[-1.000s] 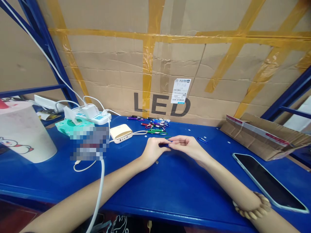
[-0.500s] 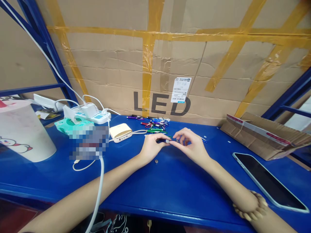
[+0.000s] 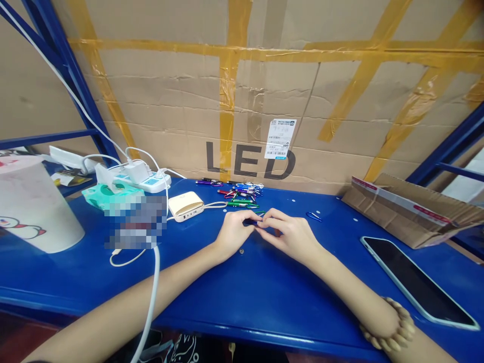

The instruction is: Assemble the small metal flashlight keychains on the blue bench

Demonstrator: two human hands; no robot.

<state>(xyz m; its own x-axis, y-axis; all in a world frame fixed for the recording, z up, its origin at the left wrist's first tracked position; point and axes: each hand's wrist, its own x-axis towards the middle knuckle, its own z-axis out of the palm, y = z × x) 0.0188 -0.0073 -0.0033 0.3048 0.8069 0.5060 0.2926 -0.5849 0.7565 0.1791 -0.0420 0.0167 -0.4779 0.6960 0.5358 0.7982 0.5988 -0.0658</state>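
My left hand (image 3: 233,233) is closed around a small dark-blue tube (image 3: 249,222), mostly covered by its fingers. The fingertips of my right hand (image 3: 289,232) meet at the near end of that tube, pinched together; what sits between them is hidden. On the table just below the hands lies a tiny round metal piece (image 3: 241,251). Behind the hands are several slim metal pen-like torches (image 3: 244,193) in red, purple, black and blue, with green ones (image 3: 242,204) in front. A blue carabiner clip (image 3: 313,217) rests beyond my right hand.
On the blue table (image 3: 234,302), a cream power bank (image 3: 186,206), tissue pack (image 3: 113,196), power strip (image 3: 151,181) and white cup (image 3: 41,212) stand to the left. A phone (image 3: 418,282) and open cardboard box (image 3: 408,212) are at the right. A white cable (image 3: 154,292) crosses my left forearm.
My right hand has shifted slightly left and down, closing its fingers over the silvery tube end that showed between the hands. The blue carabiner now shows fully. The view has shifted slightly.
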